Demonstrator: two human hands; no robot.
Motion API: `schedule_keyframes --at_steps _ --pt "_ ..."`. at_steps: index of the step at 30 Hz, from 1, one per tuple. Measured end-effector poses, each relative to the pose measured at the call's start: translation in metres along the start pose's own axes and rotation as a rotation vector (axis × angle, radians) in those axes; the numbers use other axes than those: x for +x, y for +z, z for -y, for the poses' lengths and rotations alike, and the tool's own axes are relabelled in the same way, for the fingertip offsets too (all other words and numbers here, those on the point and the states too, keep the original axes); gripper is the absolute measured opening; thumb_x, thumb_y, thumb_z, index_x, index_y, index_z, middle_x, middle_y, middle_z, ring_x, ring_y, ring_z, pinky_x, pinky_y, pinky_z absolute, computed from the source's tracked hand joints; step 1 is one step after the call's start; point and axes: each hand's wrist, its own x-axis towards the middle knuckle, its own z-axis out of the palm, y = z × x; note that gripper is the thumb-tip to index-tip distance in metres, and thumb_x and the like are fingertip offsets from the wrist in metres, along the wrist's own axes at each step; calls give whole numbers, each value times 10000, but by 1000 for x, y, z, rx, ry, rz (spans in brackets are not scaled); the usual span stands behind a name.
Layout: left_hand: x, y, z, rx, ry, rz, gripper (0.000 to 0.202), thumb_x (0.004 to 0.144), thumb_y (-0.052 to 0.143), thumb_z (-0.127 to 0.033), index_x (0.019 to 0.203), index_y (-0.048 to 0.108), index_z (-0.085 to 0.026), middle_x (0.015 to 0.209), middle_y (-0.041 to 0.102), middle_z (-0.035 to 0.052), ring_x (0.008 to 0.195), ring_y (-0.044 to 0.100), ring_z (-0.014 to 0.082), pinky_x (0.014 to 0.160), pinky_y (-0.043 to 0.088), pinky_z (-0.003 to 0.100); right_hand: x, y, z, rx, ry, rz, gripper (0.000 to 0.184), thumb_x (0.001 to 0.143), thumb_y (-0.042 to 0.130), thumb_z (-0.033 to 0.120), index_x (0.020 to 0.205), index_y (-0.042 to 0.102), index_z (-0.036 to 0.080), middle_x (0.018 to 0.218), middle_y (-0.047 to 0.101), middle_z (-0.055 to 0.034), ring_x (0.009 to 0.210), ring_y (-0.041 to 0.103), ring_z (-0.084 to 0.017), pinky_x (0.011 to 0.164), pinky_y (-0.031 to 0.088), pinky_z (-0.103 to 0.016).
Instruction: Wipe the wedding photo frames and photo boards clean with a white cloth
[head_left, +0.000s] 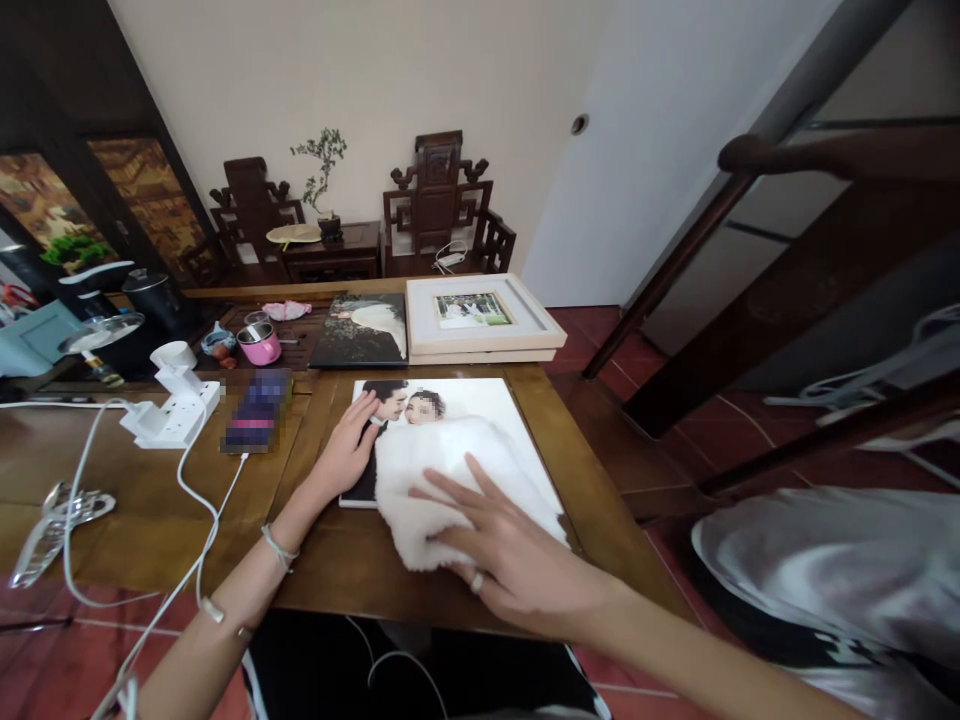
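A photo panel (491,400) with a picture of a couple lies flat on the wooden table. My left hand (351,447) rests on its left edge, fingers stretched out and holding nothing. Over the lower part of the panel spreads a fluffy white cloth (427,465), which hides much of the picture. My right hand (499,540) presses on this cloth, fingers spread across its top and the thumb side low at its near edge. The cloth's near end hangs slightly past the panel.
Behind the panel lie stacked white picture frames (484,345) and a dark photo panel (352,345). To the left are a phone (256,412) on a cable, a white power strip (176,415) and a pink cup (259,343). Loose cables cross the table's left side.
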Motion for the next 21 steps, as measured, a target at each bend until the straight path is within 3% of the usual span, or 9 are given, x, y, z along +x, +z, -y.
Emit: schedule_keyframes --at_steps 3,6,13,17,21 --pt "0 0 0 -9 0 -4 455 942 370 -345 1331 482 -135 1473 396 131 1401 298 210 1166 215 443 -4 -2 -1 -6 -53 18 322 798 472 102 1048 650 198 1456 422 -79 1406 220 -265 1131 72 -600" --pt "0 -1 -1 -5 8 -25 443 935 385 -338 1316 501 -142 1458 419 127 1385 331 218 1155 246 449 7 -5 -21 -35 -40 -32 352 808 466 93 1093 642 200 1403 487 -114 1391 266 -240 1134 113 -574" --pt "-1 -5 -11 11 28 -104 394 905 455 -316 1239 586 -151 1349 550 117 1281 487 228 1109 353 424 59 -11 -68 -158 235 -164 338 896 421 167 1178 606 170 1322 556 -160 1368 311 -298 1079 162 -638" --pt "-1 -6 -11 -34 16 -62 425 910 447 -359 1275 560 -172 1387 513 98 1320 438 233 1130 309 449 66 -9 -58 -179 231 -151 357 844 462 124 1166 612 159 1375 505 -163 1376 270 -346 1049 143 -689" --pt "-4 -6 -12 -136 -31 13 480 930 393 -405 1335 500 -170 1446 442 83 1389 323 219 1161 235 439 37 -2 -24 -88 95 -95 418 749 482 58 1119 631 184 1453 418 -123 1403 194 -342 1060 103 -696"
